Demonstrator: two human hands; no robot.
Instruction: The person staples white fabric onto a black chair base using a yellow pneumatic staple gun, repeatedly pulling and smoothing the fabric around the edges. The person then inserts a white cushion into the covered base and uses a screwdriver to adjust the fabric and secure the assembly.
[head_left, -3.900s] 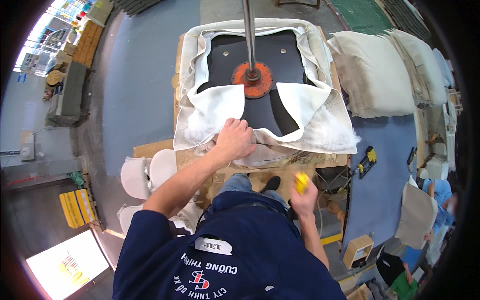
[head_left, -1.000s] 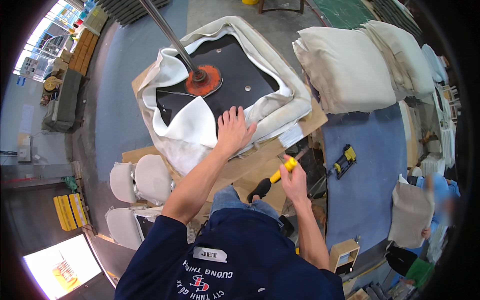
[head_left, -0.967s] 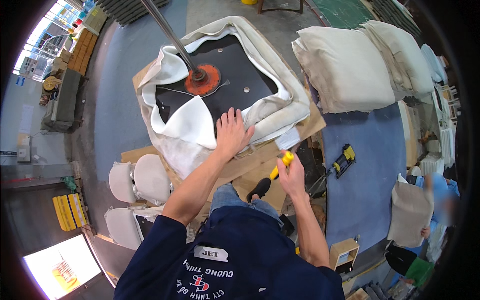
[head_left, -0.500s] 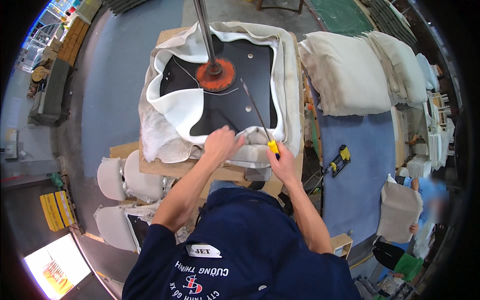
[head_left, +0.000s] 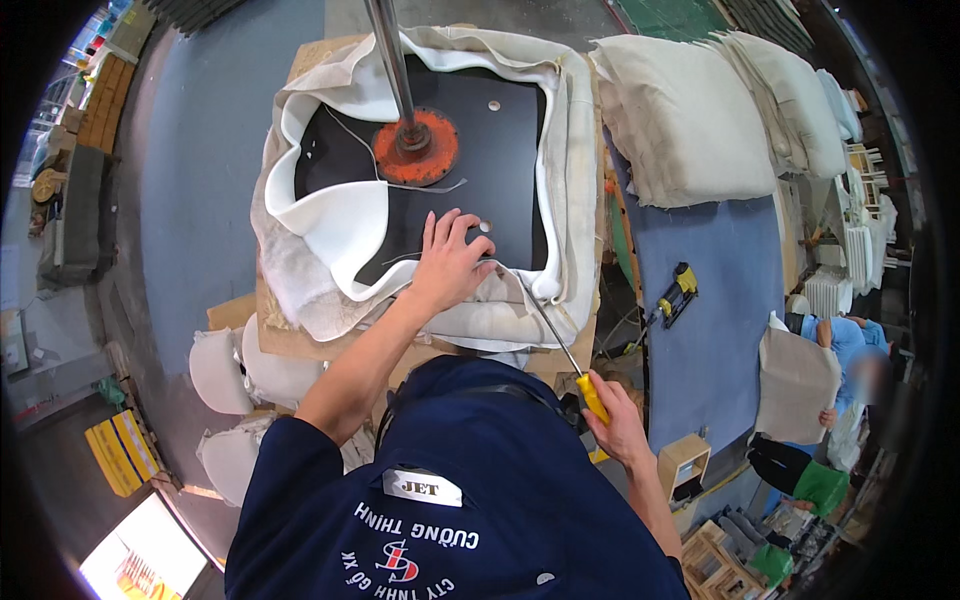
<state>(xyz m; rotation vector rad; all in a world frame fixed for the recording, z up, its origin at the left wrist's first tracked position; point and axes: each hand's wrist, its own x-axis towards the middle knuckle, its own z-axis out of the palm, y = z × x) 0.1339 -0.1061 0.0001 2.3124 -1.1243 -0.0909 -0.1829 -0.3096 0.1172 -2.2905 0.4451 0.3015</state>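
A cushion lies underside up, its black board (head_left: 500, 150) ringed by white foam (head_left: 345, 225) and beige cover fabric (head_left: 560, 320). A metal rod with a round orange-red disc (head_left: 440, 165) presses on the board. My left hand (head_left: 455, 262) rests with spread fingers over the near edge, fingertips on the board and palm at the fabric. In my right hand (head_left: 622, 425), to the lower right of the cushion, is a long screwdriver (head_left: 592, 398) held by its yellow handle. Its thin shaft points up-left to the near right edge; the tip's exact contact is unclear.
Stacked padded pieces (head_left: 680, 120) sit on the blue table (head_left: 720, 330) at right, with a yellow-black nail gun (head_left: 678, 292). Beige seat cushions (head_left: 220, 370) lie at lower left. A person (head_left: 860, 355) at far right holds a grey-beige sheet (head_left: 795, 385).
My right hand has drawn the screwdriver down and right, its shaft off the board. My left hand has shifted slightly up with fingers spreading over the board. The whole view has shifted a little.
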